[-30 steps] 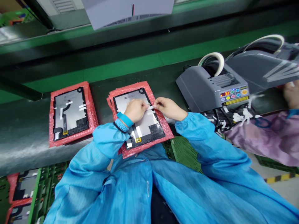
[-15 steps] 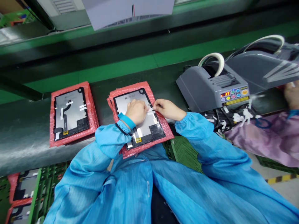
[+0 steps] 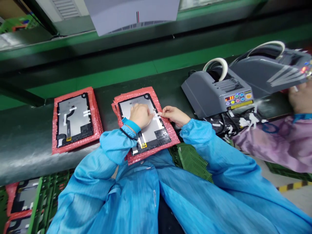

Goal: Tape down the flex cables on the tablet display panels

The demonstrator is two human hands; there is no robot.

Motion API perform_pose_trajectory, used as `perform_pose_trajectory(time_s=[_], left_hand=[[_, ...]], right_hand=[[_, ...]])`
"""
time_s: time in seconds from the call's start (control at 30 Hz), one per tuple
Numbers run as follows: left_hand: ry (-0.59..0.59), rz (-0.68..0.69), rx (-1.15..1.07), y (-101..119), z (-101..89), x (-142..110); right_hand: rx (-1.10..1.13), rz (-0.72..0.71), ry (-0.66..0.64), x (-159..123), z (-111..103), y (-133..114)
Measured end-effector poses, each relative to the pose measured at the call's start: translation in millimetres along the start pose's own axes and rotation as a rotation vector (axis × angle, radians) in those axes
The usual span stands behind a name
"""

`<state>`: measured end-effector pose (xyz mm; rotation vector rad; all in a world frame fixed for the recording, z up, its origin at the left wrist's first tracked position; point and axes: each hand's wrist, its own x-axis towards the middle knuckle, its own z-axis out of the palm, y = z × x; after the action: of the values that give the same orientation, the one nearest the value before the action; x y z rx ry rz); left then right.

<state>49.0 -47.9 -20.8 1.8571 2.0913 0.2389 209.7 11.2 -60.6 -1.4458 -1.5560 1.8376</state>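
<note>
A display panel [image 3: 149,133] with a silver back, black frame and yellow-edged flex cable lies on a pile of red bubble-wrap sleeves [image 3: 174,136] in front of me. My left hand [image 3: 140,115] rests over its middle with curled fingers, thumb towards the right edge. Whatever those fingers hold is hidden. At that edge my right hand [image 3: 175,115] pinches a small white strip of tape [image 3: 157,114] between thumb and forefinger. Other white tape pieces [image 3: 159,123] sit along the edge just below.
A second panel [image 3: 75,118] on red bubble wrap lies left. Right stands a grey tape dispenser [image 3: 207,94] showing 33, with another dispenser [image 3: 263,71] beyond. A co-worker's hand [image 3: 301,97] is far right. Green crates [image 3: 191,161] sit below the bench edge.
My view has shifted slightly. Both hands stay at the panel's right edge, with my right fingers a little further from my left thumb. The co-worker's hand shows more.
</note>
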Motion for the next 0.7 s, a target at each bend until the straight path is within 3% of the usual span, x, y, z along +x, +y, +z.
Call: perform_pose_trajectory(time_s=[0.13, 0.27, 0.43, 0.57, 0.7], left_hand=[[0.126, 0.003, -0.052, -23, -20.9, -12], [0.222, -0.153, -0.033, -63, -31.0, -48], [0.2, -0.337, -0.169, -87, -6.7, -83], [0.235, -0.396, -0.218, -85, 7.5, -86], [0.219, -0.366, -0.264, -81, 10.0, -82]], right_hand=[[0.051, 0.059, 0.024, -9, -4, -5], [-0.096, -0.042, 0.123, -11, -2, -5], [-0.219, -0.067, 0.18, -8, 3, -5], [-0.148, -0.032, 0.175, -10, 7, -8], [-0.121, -0.063, 0.157, -9, 10, -9]])
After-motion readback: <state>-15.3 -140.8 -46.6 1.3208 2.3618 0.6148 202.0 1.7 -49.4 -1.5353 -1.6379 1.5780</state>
